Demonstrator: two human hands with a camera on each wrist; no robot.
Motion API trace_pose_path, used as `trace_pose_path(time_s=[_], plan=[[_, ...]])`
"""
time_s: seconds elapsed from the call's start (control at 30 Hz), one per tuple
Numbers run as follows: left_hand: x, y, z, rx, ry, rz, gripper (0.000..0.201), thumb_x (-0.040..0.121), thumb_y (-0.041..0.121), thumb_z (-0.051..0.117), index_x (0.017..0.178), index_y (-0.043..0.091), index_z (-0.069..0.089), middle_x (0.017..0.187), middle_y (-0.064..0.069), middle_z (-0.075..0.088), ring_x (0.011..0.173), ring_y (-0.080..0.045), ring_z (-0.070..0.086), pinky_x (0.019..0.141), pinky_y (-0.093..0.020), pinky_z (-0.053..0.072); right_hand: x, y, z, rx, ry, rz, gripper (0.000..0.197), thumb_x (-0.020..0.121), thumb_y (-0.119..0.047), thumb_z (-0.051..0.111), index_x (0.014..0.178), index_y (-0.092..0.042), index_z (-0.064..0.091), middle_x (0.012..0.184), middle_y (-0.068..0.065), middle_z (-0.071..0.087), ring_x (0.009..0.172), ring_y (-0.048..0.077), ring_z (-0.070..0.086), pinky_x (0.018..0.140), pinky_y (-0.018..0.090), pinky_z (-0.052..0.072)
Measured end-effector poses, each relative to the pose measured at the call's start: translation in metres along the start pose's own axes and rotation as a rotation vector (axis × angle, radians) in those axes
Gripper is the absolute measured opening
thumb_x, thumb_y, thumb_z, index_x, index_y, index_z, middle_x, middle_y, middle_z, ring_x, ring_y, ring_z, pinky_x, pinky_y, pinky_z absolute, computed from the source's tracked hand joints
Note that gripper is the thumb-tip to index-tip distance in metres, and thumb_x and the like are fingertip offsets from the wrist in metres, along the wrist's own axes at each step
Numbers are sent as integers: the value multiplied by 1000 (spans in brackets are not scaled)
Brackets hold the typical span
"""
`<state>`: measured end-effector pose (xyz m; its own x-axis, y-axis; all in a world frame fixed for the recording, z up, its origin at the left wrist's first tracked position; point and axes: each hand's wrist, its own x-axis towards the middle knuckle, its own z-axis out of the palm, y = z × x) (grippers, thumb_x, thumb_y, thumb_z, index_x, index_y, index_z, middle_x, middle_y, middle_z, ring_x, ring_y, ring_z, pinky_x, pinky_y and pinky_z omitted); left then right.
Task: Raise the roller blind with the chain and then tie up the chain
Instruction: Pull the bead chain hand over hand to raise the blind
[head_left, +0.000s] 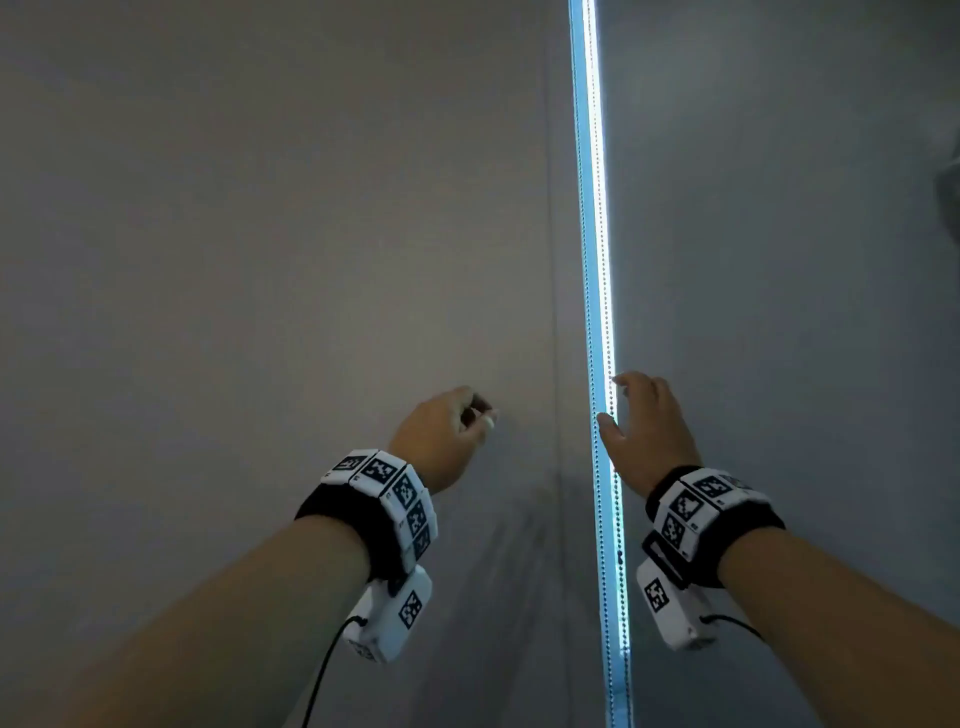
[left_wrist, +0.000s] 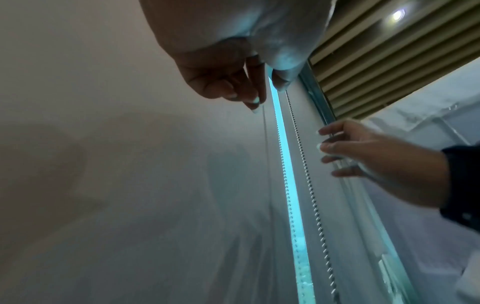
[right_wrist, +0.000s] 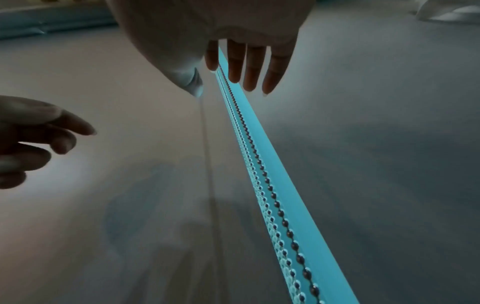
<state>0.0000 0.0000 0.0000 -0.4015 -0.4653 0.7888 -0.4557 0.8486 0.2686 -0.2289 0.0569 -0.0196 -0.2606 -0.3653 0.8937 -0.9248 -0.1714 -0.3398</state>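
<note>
Two grey roller blinds hang side by side, the left blind and the right blind, with a bright blue-white gap between them. The bead chain hangs in that gap as two strands. My right hand is open at the chain, thumb on one side and fingers on the other, gripping nothing. In the right wrist view its fingers lie straight over the chain. My left hand hovers left of the gap, fingers loosely curled and empty. The left wrist view shows both the chain and my right hand.
A slatted ceiling with a spot lamp shows above the blinds. A metal frame rail runs up beside the chain. A thin vertical seam marks the left blind near its edge.
</note>
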Motion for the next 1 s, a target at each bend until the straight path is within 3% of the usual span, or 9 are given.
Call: trace_pose_path(time_s=[0.13,0.27,0.33,0.4,0.47,0.57,0.73,0.87,1.0], plan=[[22,17,34,-169,81,-29,12,89,34,53,89,25,61,77,5,64,68,-16,62,66,-32,51,10,21,7,132,-56,91,58,84,-25,59,135,-18,32,133,11,44,121,27,46,101,39,39],[40,32,62,-225,118,0,13,88,33,55,96,25,60,81,9,63,72,-12,62,69,-30,52,21,32,16,284,-119,149,62,85,-29,59,138,-21,27,134,7,43,121,22,47,101,41,42],[45,36,74,-253,130,5,20,88,34,55,104,23,59,85,9,61,76,-10,61,71,-27,51,27,34,21,360,-157,192,60,87,-31,58,137,-24,25,124,5,49,113,21,53,96,45,47],[48,39,85,-276,144,12,26,88,36,54,110,22,56,90,7,61,81,-8,60,73,-25,50,34,33,23,423,-179,214,54,89,-31,56,135,-24,28,102,1,55,96,22,59,86,43,52],[53,39,95,-300,162,6,31,88,39,53,113,21,54,99,3,60,89,-8,59,78,-25,49,42,34,25,540,-189,229,41,91,-25,52,129,-21,36,83,1,55,79,22,62,70,36,53],[62,39,102,-368,180,-19,33,89,39,51,114,17,54,105,-2,60,94,-14,60,84,-30,49,48,35,33,663,-174,215,14,95,-19,41,105,-15,49,72,1,51,60,14,50,53,26,41],[79,56,109,-568,148,-97,29,93,35,48,115,16,53,101,-3,62,85,-13,61,73,-29,50,37,43,35,600,-56,102,33,97,-32,34,68,-19,42,61,-6,40,57,11,38,59,29,34],[90,76,112,-732,88,-121,26,95,34,44,114,18,50,103,-2,60,83,-8,60,75,-28,51,30,42,29,546,-9,9,34,98,-33,33,68,-28,47,60,-9,46,55,3,45,57,23,33],[103,90,113,-790,35,-107,30,95,34,45,119,16,47,105,-7,60,84,-13,62,77,-31,52,22,42,29,495,-9,-30,36,99,-30,33,64,-32,40,58,-10,43,53,2,44,55,23,33]])
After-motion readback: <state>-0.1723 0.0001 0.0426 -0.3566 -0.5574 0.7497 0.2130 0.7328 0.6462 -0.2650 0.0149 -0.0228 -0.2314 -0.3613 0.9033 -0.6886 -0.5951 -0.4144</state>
